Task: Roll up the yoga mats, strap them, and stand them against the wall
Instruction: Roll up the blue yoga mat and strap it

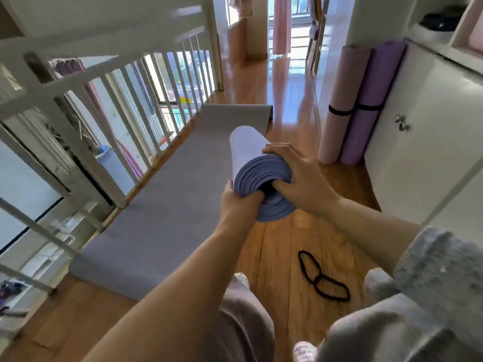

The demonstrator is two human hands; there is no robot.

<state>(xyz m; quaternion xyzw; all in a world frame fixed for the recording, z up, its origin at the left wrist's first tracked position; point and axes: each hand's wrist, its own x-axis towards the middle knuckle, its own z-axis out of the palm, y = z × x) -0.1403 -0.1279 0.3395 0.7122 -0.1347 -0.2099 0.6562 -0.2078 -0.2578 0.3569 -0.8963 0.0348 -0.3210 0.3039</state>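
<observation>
My left hand (236,202) grips the lower-left rim of the rolled blue mat (257,169), fingers curled around its outside. My right hand (300,176) clamps the opposite side, fingers over the top and thumb at the core. The roll is held above the wood floor (282,246), spiral end toward me, beside the flat grey mat (156,205), with the black straps (321,278) lying below.

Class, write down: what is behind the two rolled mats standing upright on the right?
Behind the pink mat and purple mat rises a white wall; a white cabinet stands beside them. The wall's lower part and the floor corner behind them are covered.
</observation>
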